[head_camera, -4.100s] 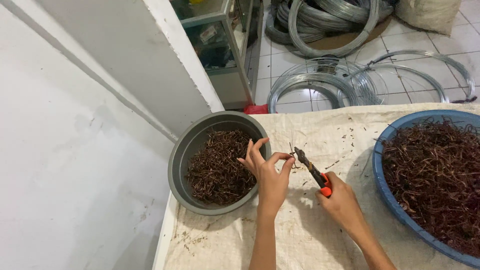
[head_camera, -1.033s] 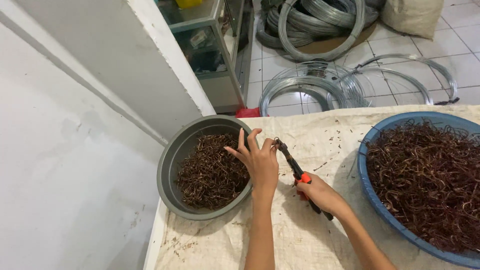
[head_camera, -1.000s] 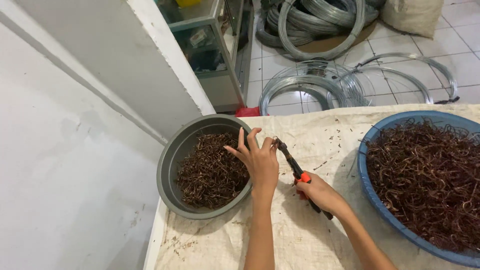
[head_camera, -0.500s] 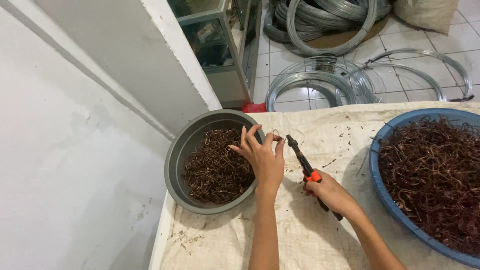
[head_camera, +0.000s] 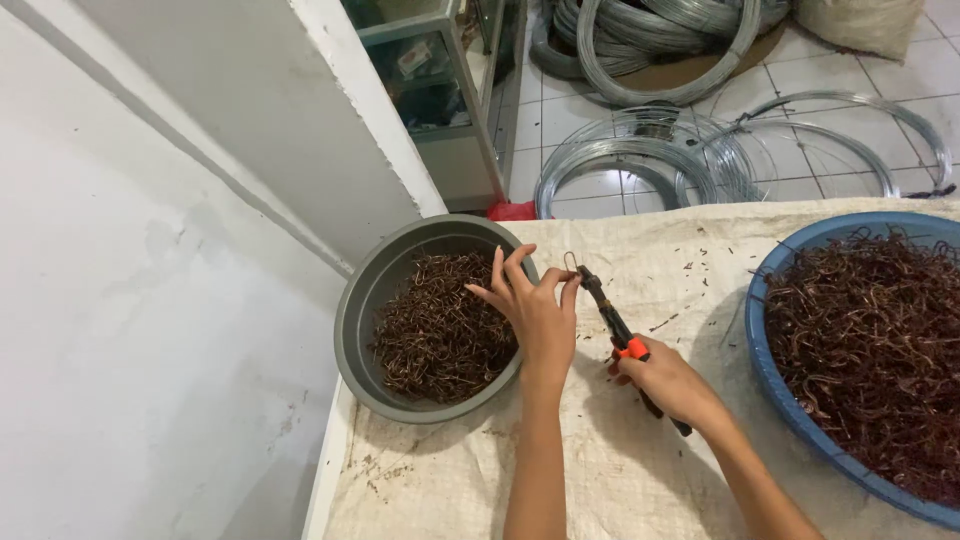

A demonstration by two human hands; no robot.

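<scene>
My left hand [head_camera: 538, 318] pinches a small wire loop [head_camera: 570, 262] between thumb and forefinger, other fingers [head_camera: 497, 266] fanned wide over the rim of the grey basin [head_camera: 356, 310] full of brown wire hooks. My right hand [head_camera: 668, 380] is wrapped around the pliers [head_camera: 612, 322], orange bit at the grip, nose touching the loop. Big blue basin [head_camera: 775, 345] of rusty wire sits at the right edge. There's a red packet [head_camera: 510, 211] on the floor just past the tabletop's [head_camera: 620, 470] far edge, with wire coils [head_camera: 640, 160] beyond. The sacking between the basins is open room.
</scene>
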